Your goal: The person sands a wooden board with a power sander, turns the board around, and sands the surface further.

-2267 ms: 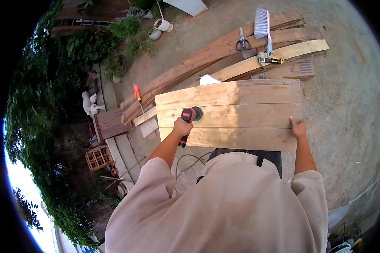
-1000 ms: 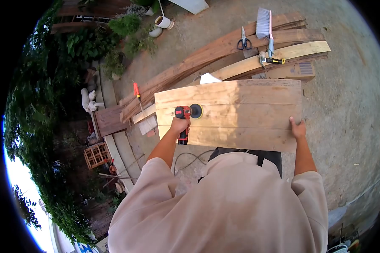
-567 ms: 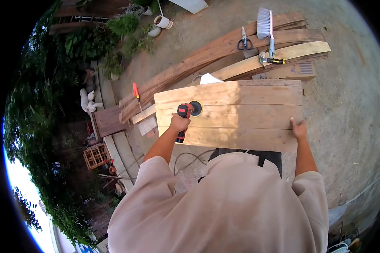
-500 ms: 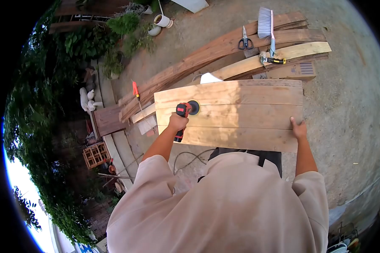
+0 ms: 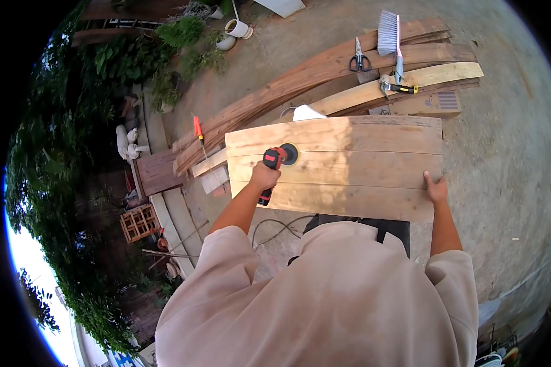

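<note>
A wide panel of joined wooden planks (image 5: 373, 168) lies in front of me, sunlit on its left half. My left hand (image 5: 266, 176) is wrapped round the handle of a red and black cordless sander (image 5: 272, 158). The sander's round pad rests on the panel, left of its middle. At the panel's right edge, my right hand (image 5: 436, 188) grips the board with the thumb on top; its other fingers are mostly hidden at the edge.
Long planks (image 5: 275, 92) lie on the ground beyond the panel. On them are scissors (image 5: 359, 56), a brush (image 5: 388, 37) and a hammer (image 5: 398, 88). A cardboard box (image 5: 425, 105) sits behind the panel; an orange-handled tool (image 5: 198, 129) lies at left. Behind my left arm runs a cable (image 5: 275, 227).
My left hand has slid the sander a little to the right and slightly away from me across the panel. My right hand keeps its hold on the edge.
</note>
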The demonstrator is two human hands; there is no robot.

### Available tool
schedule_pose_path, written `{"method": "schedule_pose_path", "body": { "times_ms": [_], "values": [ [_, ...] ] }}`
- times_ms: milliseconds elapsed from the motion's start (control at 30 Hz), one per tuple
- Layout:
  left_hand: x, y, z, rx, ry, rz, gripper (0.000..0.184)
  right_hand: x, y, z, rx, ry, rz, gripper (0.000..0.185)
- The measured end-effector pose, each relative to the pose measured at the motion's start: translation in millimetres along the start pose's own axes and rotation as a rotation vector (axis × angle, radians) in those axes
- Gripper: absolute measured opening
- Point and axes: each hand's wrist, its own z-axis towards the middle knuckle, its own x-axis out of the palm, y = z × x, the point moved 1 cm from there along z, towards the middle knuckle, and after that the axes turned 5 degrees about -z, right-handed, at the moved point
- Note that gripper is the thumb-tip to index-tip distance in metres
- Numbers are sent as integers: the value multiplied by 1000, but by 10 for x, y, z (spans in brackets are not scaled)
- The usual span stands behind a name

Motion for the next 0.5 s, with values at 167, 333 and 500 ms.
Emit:
{"method": "schedule_pose_path", "body": {
  "times_ms": [167, 333, 500],
  "values": [
    [-454, 491, 176, -175, -43, 68, 8, -64, 65, -28, 48, 39, -22, 106],
    [-97, 629, -200, -89, 21, 17, 15, 96, -44, 36, 37, -59, -59, 105],
    [-156, 901, -212, -131, -87, 5, 15, 27, -67, 84, 1, 28, -11, 110]
  ]
}}
